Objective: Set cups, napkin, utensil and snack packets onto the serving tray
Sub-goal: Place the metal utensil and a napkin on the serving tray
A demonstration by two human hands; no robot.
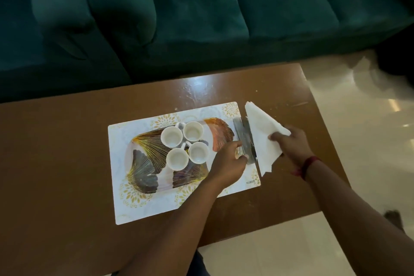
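Observation:
A leaf-patterned serving tray (pixel 143 163) lies on a white placemat (pixel 125 204). Several white cups (pixel 171 136) stand clustered on the tray's middle. Just past the tray's right end, silvery snack packets (pixel 243 131) lie on the placemat. My left hand (pixel 226 163) reaches across the tray's right end, its thumb and fingers closed on the near edge of the packets. A white napkin folded into a triangle (pixel 262 134) is held by one corner in my right hand (pixel 291 143), right of the packets and partly over them. No utensil is clearly visible.
The placemat sits on a brown wooden table (pixel 67 152) whose right edge is close to my right hand. A dark green sofa (pixel 201 18) runs along the far side. Pale glossy floor tiles (pixel 358 141) lie to the right.

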